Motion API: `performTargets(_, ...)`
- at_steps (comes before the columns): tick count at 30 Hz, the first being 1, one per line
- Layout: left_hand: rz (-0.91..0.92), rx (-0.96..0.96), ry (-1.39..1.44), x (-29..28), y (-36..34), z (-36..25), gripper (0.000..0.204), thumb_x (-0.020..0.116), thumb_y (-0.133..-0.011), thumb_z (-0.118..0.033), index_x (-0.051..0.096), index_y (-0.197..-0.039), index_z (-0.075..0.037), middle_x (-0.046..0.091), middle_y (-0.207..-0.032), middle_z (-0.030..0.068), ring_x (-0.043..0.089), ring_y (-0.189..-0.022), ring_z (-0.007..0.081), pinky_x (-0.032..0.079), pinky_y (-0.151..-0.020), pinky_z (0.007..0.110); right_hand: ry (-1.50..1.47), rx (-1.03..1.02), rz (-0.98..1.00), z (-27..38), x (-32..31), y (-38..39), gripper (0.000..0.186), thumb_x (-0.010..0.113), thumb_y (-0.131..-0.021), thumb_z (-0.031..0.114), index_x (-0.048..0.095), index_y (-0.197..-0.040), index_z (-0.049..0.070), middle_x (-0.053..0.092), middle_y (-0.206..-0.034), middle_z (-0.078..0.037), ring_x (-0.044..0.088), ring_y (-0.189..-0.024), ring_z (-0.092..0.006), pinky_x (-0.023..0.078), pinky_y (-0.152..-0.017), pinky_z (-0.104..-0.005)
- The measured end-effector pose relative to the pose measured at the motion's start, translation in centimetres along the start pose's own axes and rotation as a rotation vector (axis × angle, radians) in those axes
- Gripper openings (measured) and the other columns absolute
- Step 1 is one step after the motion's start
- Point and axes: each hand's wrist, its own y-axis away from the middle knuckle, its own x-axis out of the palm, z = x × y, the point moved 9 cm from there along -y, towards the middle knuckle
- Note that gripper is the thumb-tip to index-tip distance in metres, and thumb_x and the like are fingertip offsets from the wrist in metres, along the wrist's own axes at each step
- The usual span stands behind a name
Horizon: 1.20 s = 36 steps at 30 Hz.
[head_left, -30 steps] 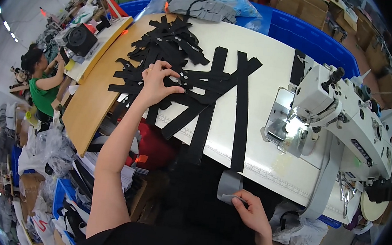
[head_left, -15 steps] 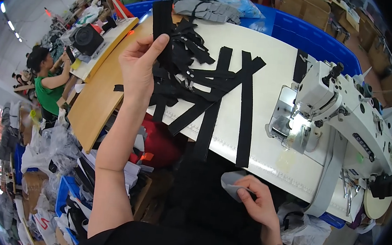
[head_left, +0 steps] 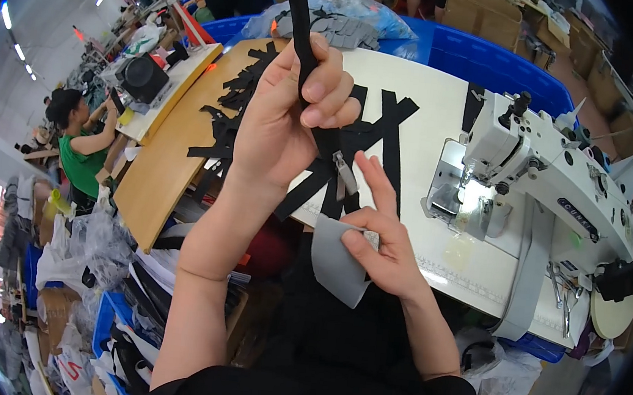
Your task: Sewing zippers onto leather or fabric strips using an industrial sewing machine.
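My left hand is closed round a black zipper strip, raised over the table, with a metal slider hanging below the fingers. My right hand pinches a grey fabric piece between thumb and fingers, its other fingers reaching up beside the slider. Behind my hands, a heap of black strips and several longer crossed strips lie on the white sewing table, which has a wooden extension on its left.
A white sewing machine occupies the right, with a grey band draped beside it and tools nearby. A blue bin runs behind the table. A co-worker in green works at another machine. Bags pile at lower left.
My left hand has lifted a black zipper strip from the heap and moved right, toward the middle. My right hand has risen from below the table edge, bringing the grey piece beside it.
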Motion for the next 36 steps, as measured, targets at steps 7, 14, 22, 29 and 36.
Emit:
performTargets(7, 0.426, 0.036, 0.193, 4.7, 0.9, -2.5, 0.015, 0.06, -0.108, -0.024, 0.061, -0.115, -0.011, 0.06, -0.088, 0.0013, 0.061, -0.076, 0.0118, 0.044, -0.066, 0.03, 0.015, 0.255, 0.088, 0.3, -1.0, 2.1, 0.013, 0.072, -0.096, 0.013, 0.072, -0.103, 0.002, 0.067, -0.121, -0.012, 0.059, -0.119, -0.0283, 0.032, -0.119, -0.0429)
performTargets(14, 0.255, -0.288, -0.261, 0.5, 3.7, 2.8, 0.079, 0.079, -0.085, -0.066, 0.063, -0.133, -0.006, 0.06, -0.142, 0.0166, 0.059, -0.131, 0.0357, 0.049, -0.11, 0.054, 0.282, 0.011, 0.263, 8.8, -8.2, 2.5, 0.007, 0.073, -0.085, 0.01, 0.07, -0.089, 0.006, 0.059, -0.1, -0.01, 0.056, -0.102, -0.0307, 0.039, -0.103, -0.0448)
performTargets(22, 0.369, -0.924, -0.451, 1.6, 11.6, 19.7, 0.031, 0.075, -0.098, -0.018, 0.07, -0.122, 0.001, 0.072, -0.109, 0.0027, 0.063, -0.096, 0.01, 0.051, -0.087, 0.027, 0.552, 0.126, 0.371, 7.1, -8.4, 4.8, 0.007, 0.07, -0.077, 0.012, 0.065, -0.08, 0.009, 0.058, -0.1, -0.009, 0.053, -0.097, -0.0336, 0.038, -0.106, -0.0491)
performTargets(29, 0.007, -0.526, -0.446, 2.6, 8.7, 18.7, 0.016, 0.088, -0.084, -0.006, 0.083, -0.099, -0.002, 0.073, -0.098, 0.0059, 0.066, -0.088, 0.0115, 0.049, -0.075, 0.025, 0.742, 0.093, -0.086, 11.4, -13.1, 9.1, 0.01, 0.07, -0.083, 0.013, 0.072, -0.089, 0.006, 0.047, -0.154, -0.024, 0.042, -0.142, -0.0431, 0.031, -0.118, -0.0501)
performTargets(36, -0.043, -0.184, -0.66, 4.1, 9.4, 18.8, 0.015, 0.088, -0.081, -0.005, 0.083, -0.096, -0.002, 0.068, -0.108, 0.0093, 0.066, -0.097, 0.0192, 0.053, -0.082, 0.03, 0.376, 0.275, -0.074, 4.3, -6.0, 12.5, 0.01, 0.067, -0.096, 0.01, 0.071, -0.102, 0.002, 0.055, -0.144, -0.022, 0.049, -0.141, -0.0368, 0.038, -0.115, -0.0428)
